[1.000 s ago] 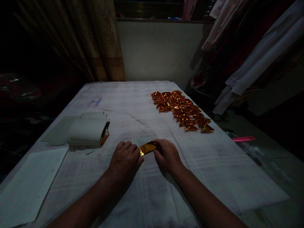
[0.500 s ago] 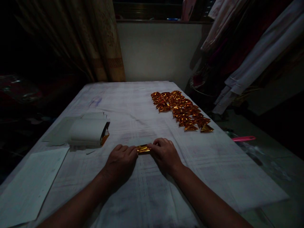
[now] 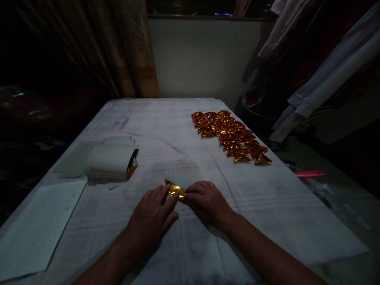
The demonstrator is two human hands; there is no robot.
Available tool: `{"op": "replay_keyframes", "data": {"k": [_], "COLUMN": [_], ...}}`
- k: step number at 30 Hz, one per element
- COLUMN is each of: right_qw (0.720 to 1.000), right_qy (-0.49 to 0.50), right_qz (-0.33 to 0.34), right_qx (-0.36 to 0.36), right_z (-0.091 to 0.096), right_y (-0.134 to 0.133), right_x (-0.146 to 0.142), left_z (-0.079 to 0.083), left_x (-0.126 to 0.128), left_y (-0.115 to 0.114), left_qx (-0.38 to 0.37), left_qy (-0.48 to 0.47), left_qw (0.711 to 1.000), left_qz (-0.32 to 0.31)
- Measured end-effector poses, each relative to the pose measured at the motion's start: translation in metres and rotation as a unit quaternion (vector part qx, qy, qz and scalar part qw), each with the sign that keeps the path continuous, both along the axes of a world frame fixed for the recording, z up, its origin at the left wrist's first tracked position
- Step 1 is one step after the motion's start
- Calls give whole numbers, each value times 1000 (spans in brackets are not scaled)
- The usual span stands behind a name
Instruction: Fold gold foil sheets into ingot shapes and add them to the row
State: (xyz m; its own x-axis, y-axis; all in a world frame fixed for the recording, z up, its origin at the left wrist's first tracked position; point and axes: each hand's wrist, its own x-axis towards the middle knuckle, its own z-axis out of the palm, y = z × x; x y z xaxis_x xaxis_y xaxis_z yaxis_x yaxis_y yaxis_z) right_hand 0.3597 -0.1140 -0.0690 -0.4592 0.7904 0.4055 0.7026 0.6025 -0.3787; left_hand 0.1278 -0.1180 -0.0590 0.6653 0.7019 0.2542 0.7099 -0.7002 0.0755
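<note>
A small folded piece of gold foil (image 3: 174,189) lies on the white cloth of the table (image 3: 184,130), just in front of me. My left hand (image 3: 152,215) rests flat beside it, with fingertips pressing its left edge. My right hand (image 3: 204,202) has its fingers curled and pinches the foil's right side. A bit of pale paper shows just behind the foil. Several finished gold foil triangles (image 3: 231,136) lie in rows at the far right of the table.
A stack of white-backed foil sheets (image 3: 111,162) with a curled edge lies at the left, on flat paper sheets (image 3: 38,221). Curtains hang at the back left, clothes at the right. A pink object (image 3: 308,173) lies off the table's right edge.
The gold foil has gone from a long strip held between both hands to a shorter, angled folded shape. Both hands have shifted slightly nearer to me.
</note>
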Motion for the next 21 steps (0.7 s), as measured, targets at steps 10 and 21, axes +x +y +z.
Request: {"op": "replay_keyframes", "data": {"k": [10,21], "right_qw": [997,987], "right_qy": [21,-33], "right_qz": [-74,-153], "right_qx": [-27,-46], "right_z": [-5,0], "right_y": [-1,-2], "right_x": [0,-12], "left_z": [1,4], "left_x": [1,0], "left_y": [-1,8], "left_qx": [-21,-60], "left_qy": [18,-65], "left_qw": [999,992], "left_qz": [-21,-93]}}
